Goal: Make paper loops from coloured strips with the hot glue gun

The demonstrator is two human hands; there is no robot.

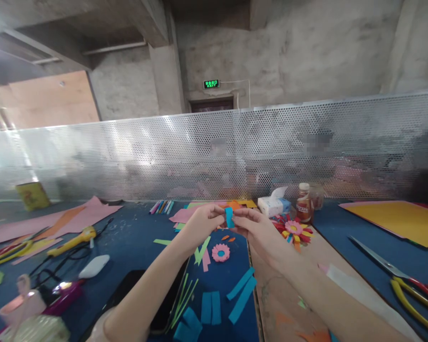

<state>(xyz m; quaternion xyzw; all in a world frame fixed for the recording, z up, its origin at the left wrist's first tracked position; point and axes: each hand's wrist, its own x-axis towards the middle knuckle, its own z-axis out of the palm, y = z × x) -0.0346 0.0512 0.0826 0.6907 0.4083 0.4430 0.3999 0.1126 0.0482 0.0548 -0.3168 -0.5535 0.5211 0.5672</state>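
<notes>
The person held a small blue strip of paper (229, 217) upright between both hands, over the dark blue table (128, 247). The left hand (207, 223) had its thumb and forefinger drawn close together at the strip's left edge, and the right hand (257, 229) had its fingertips gathered at the right edge. Whether each set of fingers pressed on both faces of the paper could not be told. The strip looked slightly curved.

Just below the fingers, on the near side, lay small orange scraps (225, 237), and nearer the person a pink paper ring (220, 246) with a blue middle. Left of the ring, below the left fingers, were light green strips and a pink strip (206, 261). Further towards the person, well below the fingers, more blue strips (242, 300) lay apart on the table, with thin green strips (185, 304) beside a black flat device (167, 304).

To the right of the right fingers sat a many-coloured paper flower (294, 229), with a tissue pack (271, 207) and a bottle (304, 205) behind it. Well to the right lay large scissors (395, 270) with red and yellow handles. Beyond the left fingers was a row of markers (161, 207); well to the left lay a yellow tool (71, 242).
</notes>
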